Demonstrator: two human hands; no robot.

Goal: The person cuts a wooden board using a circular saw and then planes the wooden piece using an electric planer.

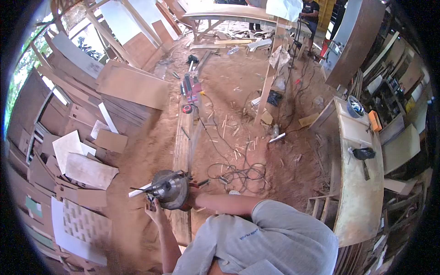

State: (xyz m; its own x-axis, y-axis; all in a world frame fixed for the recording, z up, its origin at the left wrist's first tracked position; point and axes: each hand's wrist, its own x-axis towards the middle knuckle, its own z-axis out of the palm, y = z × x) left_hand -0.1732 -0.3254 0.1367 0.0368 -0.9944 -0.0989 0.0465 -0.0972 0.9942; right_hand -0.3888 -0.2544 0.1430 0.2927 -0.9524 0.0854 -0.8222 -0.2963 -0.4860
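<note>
Metallic grey, the saw (167,187) sits over the near part of a long beam (183,149). At the saw's lower left edge are the left hand's (156,211) fingers; whether they grip, I cannot tell. The right hand (193,198) meets the saw's right side, its grip mostly hidden. Beyond the saw lies a red tool (190,87); right of it, a tangled cable (238,176); farther right, a worktop (361,197).
</note>
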